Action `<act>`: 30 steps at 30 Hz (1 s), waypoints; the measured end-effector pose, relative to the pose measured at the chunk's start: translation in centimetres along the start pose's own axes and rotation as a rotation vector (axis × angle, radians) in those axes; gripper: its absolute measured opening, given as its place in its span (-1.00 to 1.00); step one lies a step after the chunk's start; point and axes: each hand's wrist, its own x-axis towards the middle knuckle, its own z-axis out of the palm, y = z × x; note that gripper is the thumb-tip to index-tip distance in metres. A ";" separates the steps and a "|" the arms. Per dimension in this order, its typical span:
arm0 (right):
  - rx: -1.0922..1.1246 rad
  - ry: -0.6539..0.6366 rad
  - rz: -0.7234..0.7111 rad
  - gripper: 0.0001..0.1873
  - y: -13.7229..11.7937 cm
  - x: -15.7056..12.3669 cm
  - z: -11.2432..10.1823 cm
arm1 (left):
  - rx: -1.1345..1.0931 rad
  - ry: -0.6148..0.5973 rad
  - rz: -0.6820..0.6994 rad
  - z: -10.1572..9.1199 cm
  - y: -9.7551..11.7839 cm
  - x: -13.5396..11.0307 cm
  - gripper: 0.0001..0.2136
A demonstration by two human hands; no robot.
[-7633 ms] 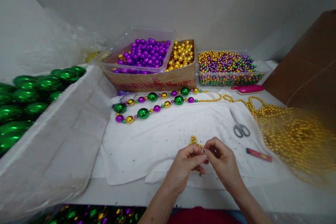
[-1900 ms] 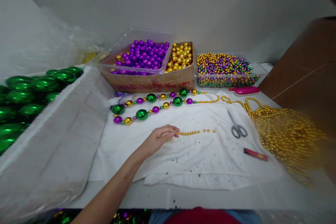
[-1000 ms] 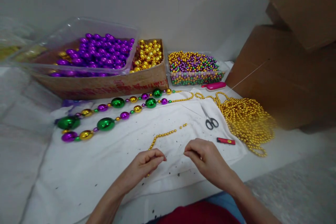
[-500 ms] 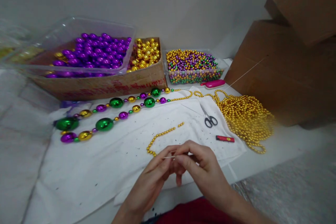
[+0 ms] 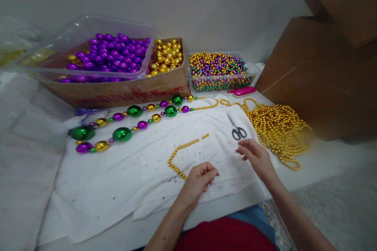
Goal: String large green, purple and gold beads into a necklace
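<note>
My left hand (image 5: 203, 177) is closed in a pinch low over the white cloth (image 5: 123, 180); what its fingertips hold is too small to make out. A short strand of gold beads (image 5: 172, 157) lies on the cloth, its near end running up to that hand. My right hand (image 5: 255, 157) is apart from the left, palm down, fingers loosely bent and spread, just below the handles of the black scissors (image 5: 238, 132). No object shows in its fingers. The red lighter seen earlier at this spot is hidden, apparently by this hand.
A necklace of big green, purple and gold beads (image 5: 122, 134) lies across the cloth. Behind stand a clear bin (image 5: 88, 73) of purple beads, a carton (image 5: 132, 92) and a tub (image 5: 224, 82) of small beads. Gold strands (image 5: 279, 133) are heaped at right, near a pink-handled tool (image 5: 244, 91).
My hands were together, fingers holding a thin pale thread. Now they are apart: the right has moved right and up to the lighter's spot, while the left stays pinched near the strand.
</note>
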 end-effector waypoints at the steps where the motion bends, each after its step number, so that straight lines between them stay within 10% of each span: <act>1: -0.108 0.048 -0.013 -0.81 0.9 0.2 -0.8 | 0.007 0.025 -0.004 0.1 -0.3 0.3 -0.75; 11: -0.759 0.049 -0.118 -0.68 4.5 0.9 -4.2 | 0.023 0.071 -0.031 0.1 -1.1 1.3 -0.74; 23: -0.697 0.034 0.001 -0.65 0.9 9.3 0.5 | -0.029 -0.006 -0.004 -0.1 -0.8 0.6 -0.71; 30: -0.289 -0.129 0.158 -0.48 2.6 2.0 -6.3 | -0.112 0.007 0.041 -0.9 -0.6 0.5 -0.72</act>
